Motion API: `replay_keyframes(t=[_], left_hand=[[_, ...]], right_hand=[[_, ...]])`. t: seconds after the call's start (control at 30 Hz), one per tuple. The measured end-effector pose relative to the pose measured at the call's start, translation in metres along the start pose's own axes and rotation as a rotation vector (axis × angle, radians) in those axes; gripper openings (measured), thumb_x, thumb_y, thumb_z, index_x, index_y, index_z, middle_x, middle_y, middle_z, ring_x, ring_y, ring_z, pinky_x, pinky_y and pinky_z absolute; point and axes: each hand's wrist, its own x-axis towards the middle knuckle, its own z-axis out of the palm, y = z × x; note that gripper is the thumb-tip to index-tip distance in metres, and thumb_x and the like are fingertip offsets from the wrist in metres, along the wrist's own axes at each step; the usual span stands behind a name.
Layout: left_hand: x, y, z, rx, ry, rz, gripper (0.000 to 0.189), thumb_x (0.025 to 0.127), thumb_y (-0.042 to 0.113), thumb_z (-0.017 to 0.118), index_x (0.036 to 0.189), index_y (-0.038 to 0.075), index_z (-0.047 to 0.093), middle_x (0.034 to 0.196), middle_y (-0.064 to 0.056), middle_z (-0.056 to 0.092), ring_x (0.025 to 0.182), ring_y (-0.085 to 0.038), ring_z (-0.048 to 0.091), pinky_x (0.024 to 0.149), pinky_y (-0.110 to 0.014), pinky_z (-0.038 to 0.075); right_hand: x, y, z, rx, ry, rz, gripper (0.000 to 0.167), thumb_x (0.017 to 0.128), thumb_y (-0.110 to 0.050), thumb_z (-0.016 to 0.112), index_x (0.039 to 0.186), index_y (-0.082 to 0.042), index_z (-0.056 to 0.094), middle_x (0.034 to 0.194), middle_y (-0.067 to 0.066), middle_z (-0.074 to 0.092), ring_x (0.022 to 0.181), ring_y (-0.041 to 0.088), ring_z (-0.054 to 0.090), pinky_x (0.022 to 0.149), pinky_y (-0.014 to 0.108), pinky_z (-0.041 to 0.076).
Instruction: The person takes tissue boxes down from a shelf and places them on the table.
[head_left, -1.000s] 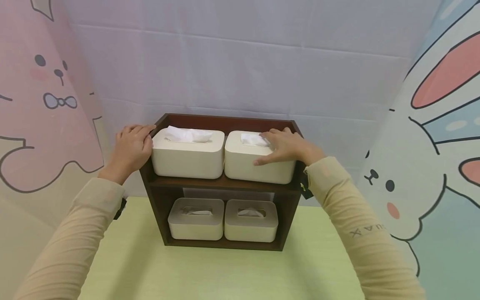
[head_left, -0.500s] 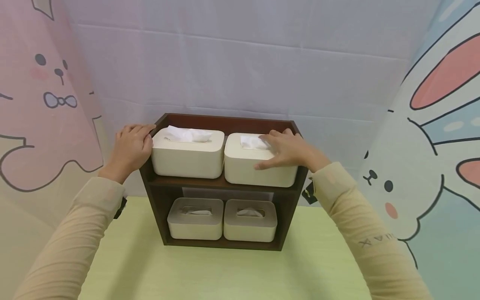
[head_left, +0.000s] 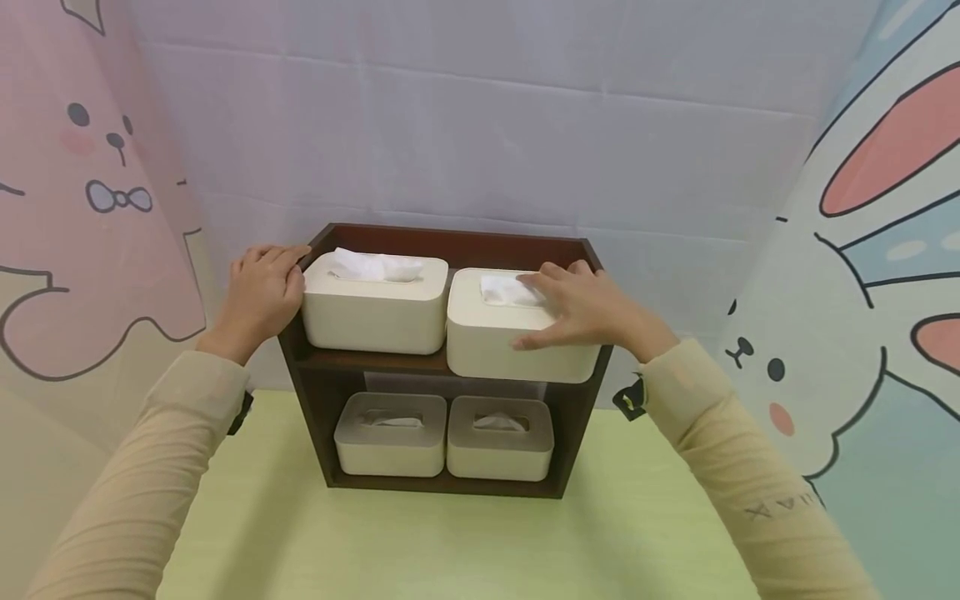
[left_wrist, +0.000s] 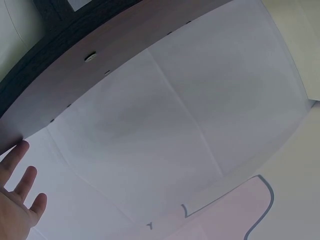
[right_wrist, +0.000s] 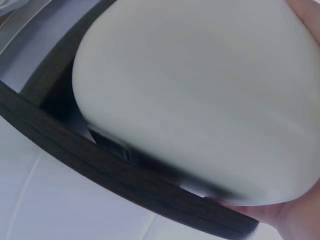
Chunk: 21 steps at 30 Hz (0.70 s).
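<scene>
At the shelf's upper right, a cream tissue box (head_left: 483,346) sticks out past the front edge, a white tissue showing in its top slot. My right hand (head_left: 581,308) grips that box, thumb across its front and fingers over the top and right side. In the right wrist view, the tissue box (right_wrist: 200,95) fills most of the picture. My left hand (head_left: 262,287) rests against the upper left side of the dark brown shelf (head_left: 375,364). Spread fingers of the left hand (left_wrist: 17,200) touch the side panel in the left wrist view.
Beside the held box, another tissue box (head_left: 375,317) sits on the upper level. Two more, a left lower box (head_left: 392,454) and a right lower box (head_left: 501,457), sit below. The shelf stands on a pale green table (head_left: 420,550) before a white cloth backdrop (head_left: 480,142).
The upper right tissue box has slid forward, its front now past the shelf edge. My right hand has moved slightly toward me and right with it. The left hand keeps its place.
</scene>
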Motion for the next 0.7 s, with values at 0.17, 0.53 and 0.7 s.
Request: replay_keyframes(t=[0.17,0.53,0.7], left_hand=[[0.000,0.000,0.000,-0.007,0.009,0.003,0.043,0.094,0.018,0.027,0.126,0.005,0.052,0.128,-0.021,0.051,0.117,-0.042,0.038,0.093,-0.060,0.023],[0.000,0.002,0.000,-0.008,0.010,0.001,0.043,0.094,0.018,0.027,0.126,0.005,0.053,0.128,-0.021,0.051,0.118,-0.042,0.037,0.093,-0.059,0.024],[0.000,0.002,-0.001,-0.011,0.014,0.000,0.043,0.094,0.017,0.027,0.126,0.005,0.053,0.128,-0.021,0.051,0.118,-0.042,0.038,0.093,-0.059,0.024]], right_hand=[[-0.009,-0.005,0.000,-0.034,0.025,-0.027,0.096,0.062,-0.081,0.051,0.139,-0.027,0.037,0.119,-0.002,0.047,0.096,0.029,0.046,0.065,0.034,0.036],[-0.033,-0.016,0.001,-0.087,0.089,-0.097,0.098,0.061,-0.084,0.048,0.139,-0.027,0.037,0.130,0.004,0.044,0.105,0.034,0.047,0.072,0.044,0.043],[-0.045,-0.022,0.002,-0.094,0.120,-0.133,0.097,0.061,-0.083,0.048,0.138,-0.025,0.039,0.124,0.003,0.045,0.104,0.034,0.048,0.071,0.044,0.043]])
